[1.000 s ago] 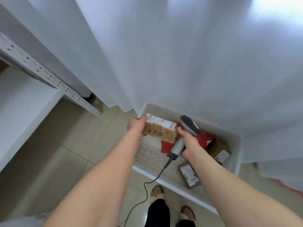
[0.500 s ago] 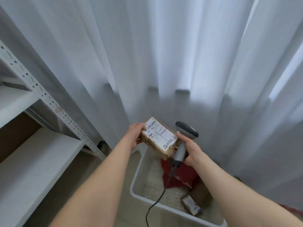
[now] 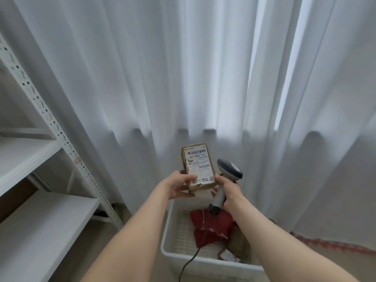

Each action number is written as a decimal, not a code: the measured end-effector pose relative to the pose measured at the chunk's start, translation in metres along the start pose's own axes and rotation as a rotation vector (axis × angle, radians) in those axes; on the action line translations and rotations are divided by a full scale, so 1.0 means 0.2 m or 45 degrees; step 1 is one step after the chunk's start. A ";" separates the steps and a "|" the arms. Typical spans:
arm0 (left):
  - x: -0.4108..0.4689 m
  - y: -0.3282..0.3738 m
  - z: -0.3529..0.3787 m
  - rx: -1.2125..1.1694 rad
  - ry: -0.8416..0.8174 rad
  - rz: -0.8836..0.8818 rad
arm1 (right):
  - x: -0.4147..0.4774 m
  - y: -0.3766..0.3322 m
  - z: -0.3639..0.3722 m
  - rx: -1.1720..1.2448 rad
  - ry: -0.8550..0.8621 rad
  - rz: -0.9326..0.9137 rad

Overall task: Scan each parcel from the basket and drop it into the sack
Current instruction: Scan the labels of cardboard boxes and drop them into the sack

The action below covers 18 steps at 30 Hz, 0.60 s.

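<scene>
parcel [image 3: 198, 165] now upright before curtain [image 3: 142, 78], left grip [image 3: 179, 185] pinching it, right grip [image 3: 231, 191] clutching scanner [image 3: 230, 170].

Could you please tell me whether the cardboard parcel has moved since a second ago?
Yes. The parcel has risen: it was just over the far rim of the basket, and now the left hand holds it well above.

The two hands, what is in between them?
The cardboard parcel, label facing the camera. The left hand grips its lower end; the right hand, holding the scanner, is at its other edge. The head view shows this.
</scene>
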<state>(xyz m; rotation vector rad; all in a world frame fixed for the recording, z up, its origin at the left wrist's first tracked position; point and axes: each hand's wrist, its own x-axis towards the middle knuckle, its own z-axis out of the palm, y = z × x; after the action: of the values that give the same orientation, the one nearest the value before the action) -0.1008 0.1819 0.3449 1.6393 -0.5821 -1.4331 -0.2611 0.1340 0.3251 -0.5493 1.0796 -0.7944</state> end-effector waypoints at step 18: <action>-0.55 -0.24 0.47 0.101 0.586 0.217 | -0.84 -0.14 -0.51 -0.591 -0.290 -0.189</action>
<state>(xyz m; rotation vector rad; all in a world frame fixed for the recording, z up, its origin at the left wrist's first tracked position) -0.2260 0.2678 0.3684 1.8553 -0.5002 -0.8780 -0.4052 0.2481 0.4000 -1.0963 1.0201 -0.5892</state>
